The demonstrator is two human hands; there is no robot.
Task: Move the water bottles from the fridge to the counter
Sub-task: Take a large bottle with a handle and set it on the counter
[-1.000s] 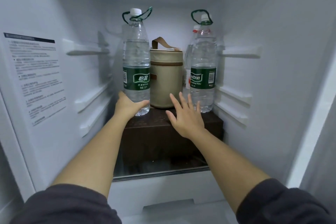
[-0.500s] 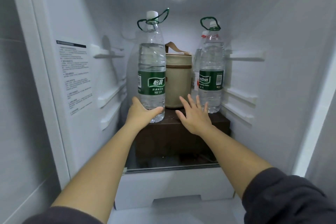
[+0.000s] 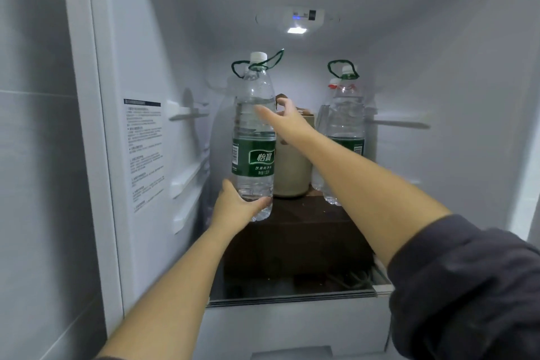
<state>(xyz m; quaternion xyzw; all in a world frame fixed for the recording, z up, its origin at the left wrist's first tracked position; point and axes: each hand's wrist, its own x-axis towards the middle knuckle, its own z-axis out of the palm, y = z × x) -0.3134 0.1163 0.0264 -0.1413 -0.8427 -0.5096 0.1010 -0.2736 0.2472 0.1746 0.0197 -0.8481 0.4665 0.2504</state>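
A tall clear water bottle point(image 3: 253, 137) with a green label, white cap and green carry loop stands upright at the front edge of a dark brown box point(image 3: 295, 240) inside the fridge. My left hand point(image 3: 238, 206) grips its base. My right hand point(image 3: 285, 120) is raised beside the bottle's upper body, fingers apart, touching or nearly touching it. A second green-labelled bottle point(image 3: 346, 114) stands on the box at the right. Close behind it is a third bottle point(image 3: 333, 85) with a red band, mostly hidden.
A beige cylindrical bag point(image 3: 292, 175) with a brown strap stands between the bottles. White fridge walls with shelf ledges point(image 3: 187, 181) close in on both sides. A glass shelf edge point(image 3: 292, 298) runs below the box. A light point(image 3: 296, 30) glows in the ceiling.
My right hand rose from the box top to the upper part of the left bottle. That bottle came forward to the box's front edge with my left hand on its base.
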